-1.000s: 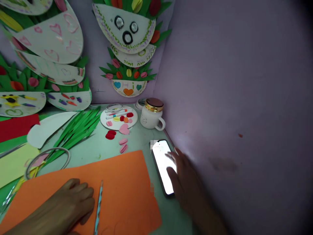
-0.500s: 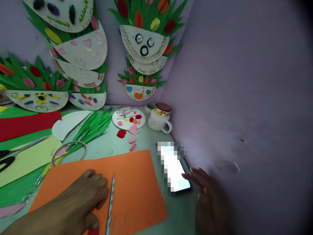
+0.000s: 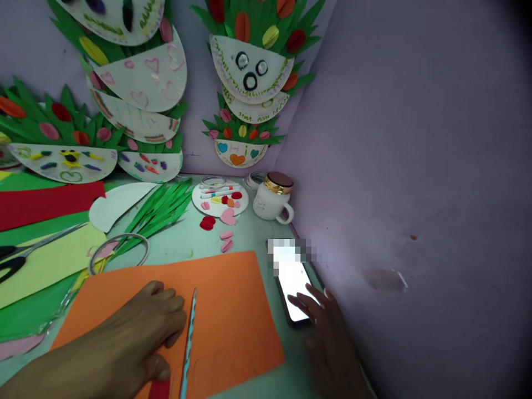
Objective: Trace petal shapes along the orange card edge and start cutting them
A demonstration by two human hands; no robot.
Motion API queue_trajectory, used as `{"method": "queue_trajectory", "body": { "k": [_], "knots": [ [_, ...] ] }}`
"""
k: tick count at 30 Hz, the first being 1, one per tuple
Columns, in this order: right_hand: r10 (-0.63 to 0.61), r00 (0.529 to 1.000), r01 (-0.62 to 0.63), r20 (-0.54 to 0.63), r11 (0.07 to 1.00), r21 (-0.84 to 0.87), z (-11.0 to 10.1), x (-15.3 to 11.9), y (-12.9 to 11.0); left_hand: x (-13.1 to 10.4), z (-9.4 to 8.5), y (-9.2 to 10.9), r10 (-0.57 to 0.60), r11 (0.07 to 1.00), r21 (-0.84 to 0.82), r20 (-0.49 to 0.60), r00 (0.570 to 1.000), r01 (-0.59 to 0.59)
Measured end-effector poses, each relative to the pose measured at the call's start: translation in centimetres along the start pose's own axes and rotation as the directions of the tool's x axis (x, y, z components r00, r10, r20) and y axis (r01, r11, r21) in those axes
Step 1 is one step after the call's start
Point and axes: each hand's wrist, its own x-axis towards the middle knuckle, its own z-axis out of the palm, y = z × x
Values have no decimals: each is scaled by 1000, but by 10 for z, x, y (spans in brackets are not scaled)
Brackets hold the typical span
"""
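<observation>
On a sheet of orange paper rests my left hand, its fingers curled in and its thumb on a small red paper piece. The palm side is hidden. Just right of it, a blue patterned pencil lies on the sheet. My right hand holds nothing; its fingers are apart and reach over the lower part of a lit phone, which lies on the table. Whether a fingertip touches the screen I cannot tell.
Scissors, a red paper strip and a metal ring lie left. Behind are cut green paper, a white plate with pens and paper shapes, and a lidded mug. The wall rises close on the right.
My right hand has moved left over the phone, with its fingers now across the lower screen. The left hand stays on the orange paper. The view has shifted slightly.
</observation>
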Motion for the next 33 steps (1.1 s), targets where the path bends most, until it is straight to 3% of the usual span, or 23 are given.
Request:
{"method": "queue_trajectory", "body": {
  "k": [2,7,14,18,24,26,30,33],
  "knots": [
    [6,1000,-5,10,995,-97,0,3,4,-1,1,-2,12,1000,-3,-8,1000,-12],
    [339,936,-351,-89,904,-243,-9,4,1,-2,8,-9,58,998,-15,-61,996,-59],
    [261,936,-291,-237,951,-104,-17,11,-33,-1,5,-6,41,999,-26,-43,998,-42],
    [213,965,-215,-155,977,6,-7,14,-30,-3,3,-3,25,999,-23,-38,999,-26],
    [37,999,-33,27,989,-143,6,7,-11,-2,3,-3,24,999,-47,-47,999,-26],
    [89,996,-85,13,975,-204,3,4,-5,-2,4,-3,23,998,-52,-50,998,-26],
    [298,950,-314,-99,905,-288,-11,2,-7,-2,4,-3,31,998,-44,-53,998,-33],
    [245,957,-278,-157,928,-247,-19,6,-21,-3,4,-3,44,999,-25,-70,997,-45]
  ]
}}
